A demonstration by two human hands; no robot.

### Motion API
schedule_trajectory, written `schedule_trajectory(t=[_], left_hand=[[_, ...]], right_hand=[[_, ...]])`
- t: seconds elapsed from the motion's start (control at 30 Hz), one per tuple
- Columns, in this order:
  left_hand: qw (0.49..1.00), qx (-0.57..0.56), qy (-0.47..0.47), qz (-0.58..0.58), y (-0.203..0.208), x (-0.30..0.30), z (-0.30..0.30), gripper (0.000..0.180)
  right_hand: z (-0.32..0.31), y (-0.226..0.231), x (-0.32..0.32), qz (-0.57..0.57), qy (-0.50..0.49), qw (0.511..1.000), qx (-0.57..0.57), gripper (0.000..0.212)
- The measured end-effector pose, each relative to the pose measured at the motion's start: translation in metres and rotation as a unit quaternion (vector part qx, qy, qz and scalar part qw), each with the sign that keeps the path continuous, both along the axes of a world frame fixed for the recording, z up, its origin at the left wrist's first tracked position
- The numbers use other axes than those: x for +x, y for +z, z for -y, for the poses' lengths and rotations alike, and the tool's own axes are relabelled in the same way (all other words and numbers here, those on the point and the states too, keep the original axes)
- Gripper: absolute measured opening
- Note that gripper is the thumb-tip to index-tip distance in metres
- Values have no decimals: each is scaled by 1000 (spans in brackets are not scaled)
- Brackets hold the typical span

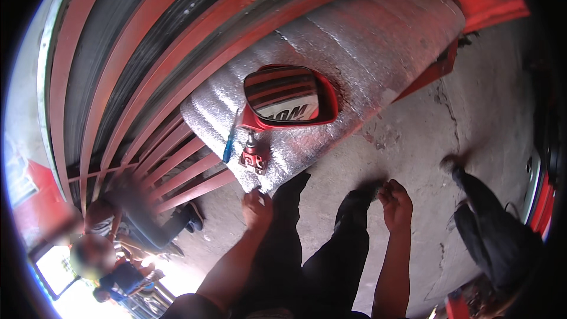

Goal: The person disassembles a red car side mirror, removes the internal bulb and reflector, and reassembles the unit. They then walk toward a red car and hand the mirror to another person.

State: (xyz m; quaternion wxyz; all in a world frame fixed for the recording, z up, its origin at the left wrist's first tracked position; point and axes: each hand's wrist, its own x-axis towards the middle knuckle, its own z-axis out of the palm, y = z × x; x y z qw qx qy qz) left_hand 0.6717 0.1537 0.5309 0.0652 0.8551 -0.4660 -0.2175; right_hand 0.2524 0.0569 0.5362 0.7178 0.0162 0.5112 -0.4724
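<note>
A red car side mirror (329, 99) lies with its glass up on a silver foil-covered pad (384, 41). Its metal mounting bracket (253, 160) points toward me. Left of the bracket rests a screwdriver with a blue handle (228, 149). My left hand (256, 209) is at the pad's near corner, just below the bracket, with its fingers curled together; what they hold, if anything, is too small to make out. Off to the right, my right hand (397, 207) hovers over the floor, fingertips drawn together in a pinch. Its contents cannot be made out.
Red metal slats (156, 29) curve along the far left beside the pad. On the right, a person in dark trousers (496, 230) stands on the cracked concrete floor (413, 136). Another person in dark clothes (144, 215) is low at the left, near the slats.
</note>
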Motion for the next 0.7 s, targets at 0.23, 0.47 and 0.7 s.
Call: schedule_trajectory(t=[0.23,0.47,0.7], left_hand=[[992,-98,61,55,-15,106,128,68],[998,51,-7,-30,-56,152,151,34],[970,-99,131,-178,-51,170,156,21]], right_hand=[[57,23,83,-87,153,984,-25,32],[66,17,219,-76,315,946,18,22],[73,-15,296,1,222,967,122,44]])
